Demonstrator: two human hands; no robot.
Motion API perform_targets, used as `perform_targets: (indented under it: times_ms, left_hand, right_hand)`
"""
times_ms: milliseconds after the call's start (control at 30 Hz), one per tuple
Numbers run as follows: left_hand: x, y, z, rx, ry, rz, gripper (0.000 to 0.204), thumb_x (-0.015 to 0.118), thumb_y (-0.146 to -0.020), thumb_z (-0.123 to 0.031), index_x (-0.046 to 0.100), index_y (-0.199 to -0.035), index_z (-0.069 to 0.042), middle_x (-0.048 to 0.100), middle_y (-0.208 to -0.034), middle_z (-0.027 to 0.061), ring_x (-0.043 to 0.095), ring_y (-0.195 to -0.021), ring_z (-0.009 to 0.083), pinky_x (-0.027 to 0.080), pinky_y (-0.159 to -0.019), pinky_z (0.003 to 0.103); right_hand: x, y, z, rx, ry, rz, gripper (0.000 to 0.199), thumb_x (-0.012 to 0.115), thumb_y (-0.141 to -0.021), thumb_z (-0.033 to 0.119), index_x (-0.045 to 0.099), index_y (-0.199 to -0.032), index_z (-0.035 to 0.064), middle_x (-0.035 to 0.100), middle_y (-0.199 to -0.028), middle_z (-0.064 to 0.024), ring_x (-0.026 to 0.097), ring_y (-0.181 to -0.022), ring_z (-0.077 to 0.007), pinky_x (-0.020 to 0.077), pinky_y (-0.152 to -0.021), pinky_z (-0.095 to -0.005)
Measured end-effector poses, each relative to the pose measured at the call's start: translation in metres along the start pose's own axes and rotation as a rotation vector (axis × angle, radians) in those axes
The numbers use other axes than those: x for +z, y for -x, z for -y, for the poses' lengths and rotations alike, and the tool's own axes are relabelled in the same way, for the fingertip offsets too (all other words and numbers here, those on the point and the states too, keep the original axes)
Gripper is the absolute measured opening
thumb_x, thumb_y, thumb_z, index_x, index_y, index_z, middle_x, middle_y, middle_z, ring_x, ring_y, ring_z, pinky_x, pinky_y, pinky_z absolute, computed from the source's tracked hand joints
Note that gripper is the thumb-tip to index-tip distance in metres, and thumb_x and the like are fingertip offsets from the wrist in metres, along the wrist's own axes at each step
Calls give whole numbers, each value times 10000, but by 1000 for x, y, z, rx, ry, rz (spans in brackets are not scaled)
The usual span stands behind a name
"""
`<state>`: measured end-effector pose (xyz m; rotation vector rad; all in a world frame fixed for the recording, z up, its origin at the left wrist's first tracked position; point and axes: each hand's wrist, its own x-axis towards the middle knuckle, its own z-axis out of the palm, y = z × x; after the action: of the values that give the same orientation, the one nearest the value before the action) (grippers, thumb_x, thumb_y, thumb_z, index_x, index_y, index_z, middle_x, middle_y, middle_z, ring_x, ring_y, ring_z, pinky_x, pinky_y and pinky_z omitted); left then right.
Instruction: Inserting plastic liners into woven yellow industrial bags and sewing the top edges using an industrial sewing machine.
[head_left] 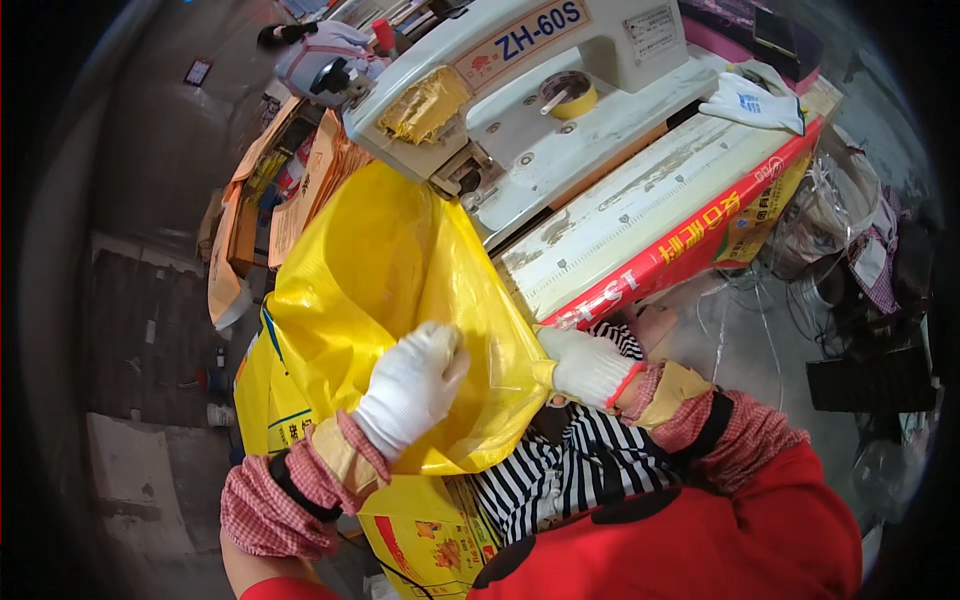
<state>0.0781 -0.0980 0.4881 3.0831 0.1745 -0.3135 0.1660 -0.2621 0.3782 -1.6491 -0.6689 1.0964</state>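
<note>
A large yellow plastic woven bag (400, 250) spreads out in front of me, creased and glossy. Its upper edge reaches the head of a white industrial sewing machine (625, 45). My right hand (592, 368), in a white knit glove, pinches the bag's right edge between thumb and fingers. Over the lower middle of the bag is my left hand (412, 390), also gloved in white. Its fingers are curled closed, and whatever may be in them is hidden. Printed yellow bags (430, 525) show beneath, below my left wrist.
A roll of yellow tape (570, 97) sits on the machine. On the worktable (620, 215), a spare white glove (752, 103) lies at the far right corner. Orange bags (300, 205) are stacked at left. Another person (330, 60) is at the far left. Clear plastic sacks (825, 215) stand at right.
</note>
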Motion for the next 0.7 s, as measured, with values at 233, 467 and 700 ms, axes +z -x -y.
perform_targets:
  times_ms: [233,467,700]
  left_hand:
    - [35,17,-23,343,108,635,337,559,-768,-241,481,-1031,-47,572,-729,184,580,-692,351,459,-628,432]
    - [6,3,-75,799,5,622,317,492,-821,-356,505,-834,-39,546,-598,155,568,-597,339,450,-581,418]
    - [-102,-57,-37,349,-930,494,510,466,-763,-579,637,-677,-106,583,-602,81,559,-673,265,405,-688,401]
  right_hand:
    - [10,-1,0,-72,203,-197,408,502,-768,206,435,-1116,5,578,-943,-238,569,-857,-404,445,-762,-420]
    - [32,4,20,87,350,-287,422,475,-759,156,396,-1140,-8,587,-919,-236,585,-852,-390,451,-715,-496]
    - [36,26,26,8,957,-367,417,475,-787,144,471,-1197,63,596,-829,-130,633,-657,-255,470,-443,-435]
